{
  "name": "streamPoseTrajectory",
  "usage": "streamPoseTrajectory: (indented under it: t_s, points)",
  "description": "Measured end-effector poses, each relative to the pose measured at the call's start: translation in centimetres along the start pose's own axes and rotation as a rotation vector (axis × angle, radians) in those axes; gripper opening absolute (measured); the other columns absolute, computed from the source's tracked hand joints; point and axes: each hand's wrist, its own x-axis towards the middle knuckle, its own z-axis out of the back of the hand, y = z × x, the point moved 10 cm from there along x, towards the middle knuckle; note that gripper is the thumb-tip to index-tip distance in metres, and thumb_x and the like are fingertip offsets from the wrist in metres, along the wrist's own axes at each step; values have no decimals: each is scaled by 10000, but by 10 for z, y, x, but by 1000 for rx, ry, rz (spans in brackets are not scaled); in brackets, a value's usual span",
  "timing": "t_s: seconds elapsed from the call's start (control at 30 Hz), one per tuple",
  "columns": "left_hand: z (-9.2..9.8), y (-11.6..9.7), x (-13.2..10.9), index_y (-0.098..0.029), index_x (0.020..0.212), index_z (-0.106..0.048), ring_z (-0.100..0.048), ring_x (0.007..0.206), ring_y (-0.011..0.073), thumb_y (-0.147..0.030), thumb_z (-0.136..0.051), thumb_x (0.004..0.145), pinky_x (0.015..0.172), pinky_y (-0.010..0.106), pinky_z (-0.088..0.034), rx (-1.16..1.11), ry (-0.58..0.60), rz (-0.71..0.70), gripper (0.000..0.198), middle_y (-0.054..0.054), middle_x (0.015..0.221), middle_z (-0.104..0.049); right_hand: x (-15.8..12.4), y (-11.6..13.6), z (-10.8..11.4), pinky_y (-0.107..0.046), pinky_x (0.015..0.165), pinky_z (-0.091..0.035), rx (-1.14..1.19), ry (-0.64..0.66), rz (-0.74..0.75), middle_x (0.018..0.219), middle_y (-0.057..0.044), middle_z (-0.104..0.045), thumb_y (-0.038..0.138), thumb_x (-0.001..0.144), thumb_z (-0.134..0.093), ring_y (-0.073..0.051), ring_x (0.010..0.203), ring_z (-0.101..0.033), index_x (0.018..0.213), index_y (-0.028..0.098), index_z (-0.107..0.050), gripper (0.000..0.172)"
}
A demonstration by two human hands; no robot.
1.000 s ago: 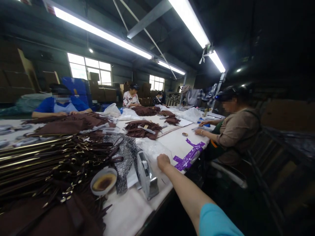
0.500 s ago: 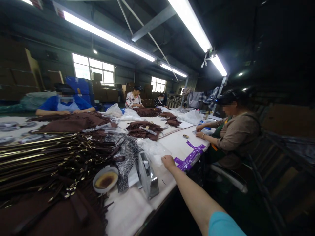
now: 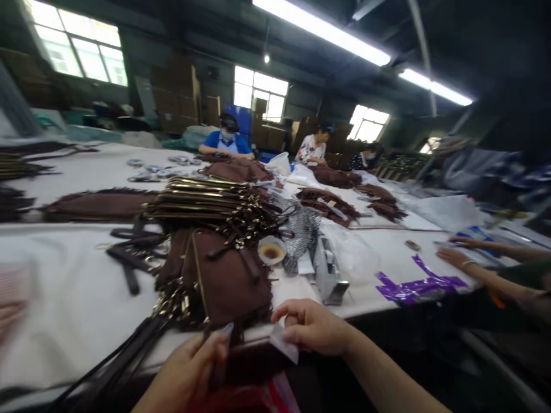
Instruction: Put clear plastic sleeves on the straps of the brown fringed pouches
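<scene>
Both my hands hold a dark brown piece (image 3: 252, 361) at the table's near edge. My left hand (image 3: 187, 370) grips its left side, thumb on top by a small clear strip. My right hand (image 3: 312, 326) pinches a small white tag (image 3: 282, 349) on its right corner, fingers curled. Just beyond them a stack of brown bags (image 3: 215, 281) with gold hardware and straps lies on the white table (image 3: 73, 298).
A grey tape dispenser (image 3: 329, 272), a small dish of brown liquid (image 3: 272, 250), clear plastic bags and purple tape strips (image 3: 415, 284) lie to the right. Another person's hands (image 3: 456, 249) rest at the far right. Several workers sit at the far side.
The view swung left and down. My right hand drew back from the plastic bags near the tape dispenser to the near edge, and my left hand came into view; both now hold the brown piece.
</scene>
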Motion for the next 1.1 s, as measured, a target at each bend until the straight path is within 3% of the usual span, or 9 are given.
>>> streamPoseTrajectory:
  t_s: [0.07, 0.17, 0.33, 0.43, 0.53, 0.63, 0.83, 1.0, 1.1]
  points:
    - [-7, 1, -3, -129, 830, -641, -336, 393, 23, -544, -740, 711, 349, 149, -205, -49, 34, -26, 443, -31, 587, -548, 18, 4, -53, -174, 437, -283, -42, 90, -12, 537, 104, -443, 189, 724, -653, -49, 439, -362, 1037, 168, -642, 315]
    - [-14, -3, -6, -127, 819, -631, -300, 382, 29, -540, -734, 718, 367, 159, -216, -139, 139, -72, 437, -55, 524, -487, 46, 15, -87, -172, 463, -302, -187, 32, 45, 549, 98, -452, 166, 726, -638, -58, 481, -382, 1036, 182, -645, 311]
    - [9, -2, -5, -121, 842, -642, -568, 671, 143, -409, -825, 643, 652, 243, -445, -198, 149, -171, 395, 30, 735, -627, 65, 25, -77, -198, 496, -330, -217, -233, 143, 564, 69, -485, 296, 781, -645, -85, 518, -423, 951, 161, -621, 218]
    - [20, 6, 2, -115, 881, -648, -569, 698, 157, -391, -786, 686, 705, 272, -445, -175, 120, -174, 366, 38, 763, -636, 56, -3, -71, -204, 446, -278, 39, -319, 64, 614, 40, -538, 512, 827, -588, -72, 461, -373, 955, 146, -578, 387]
    - [23, 10, 8, -116, 870, -640, -556, 700, 167, -404, -759, 702, 671, 274, -440, -91, 92, -189, 355, 40, 768, -632, 47, -34, -86, -214, 425, -209, 141, -276, -43, 526, 43, -480, 622, 845, -505, -66, 420, -312, 795, 136, -586, 496]
    - [25, 11, 13, -113, 845, -639, -541, 698, 170, -452, -725, 724, 630, 264, -432, 94, 37, -227, 370, 45, 780, -638, 43, -39, -93, -221, 456, -223, 133, -304, -37, 468, 61, -385, 577, 822, -575, -76, 454, -305, 637, 145, -565, 470]
    - [34, 19, 9, -178, 800, -549, -403, 442, 103, -620, -510, 821, 450, 208, -298, 143, 43, -170, 445, -51, 513, -490, 46, -26, -85, -229, 514, -293, -3, -352, -23, 535, 27, -488, 411, 768, -666, -94, 530, -377, 626, 122, -647, 323]
    - [56, 6, -1, -134, 833, -670, -531, 679, 144, -567, -613, 755, 592, 223, -378, 322, 54, -69, 444, 48, 770, -639, 42, -44, -89, -227, 498, -297, 11, -323, -106, 514, 22, -508, 359, 714, -681, -95, 509, -397, 579, 122, -623, 278]
    - [54, -4, -2, -125, 861, -698, -446, 592, 115, -569, -655, 722, 527, 219, -305, 285, 100, -50, 467, 29, 739, -610, 38, -49, -99, -224, 501, -316, -28, -269, -133, 523, 12, -542, 301, 696, -681, -96, 506, -424, 554, 126, -616, 234]
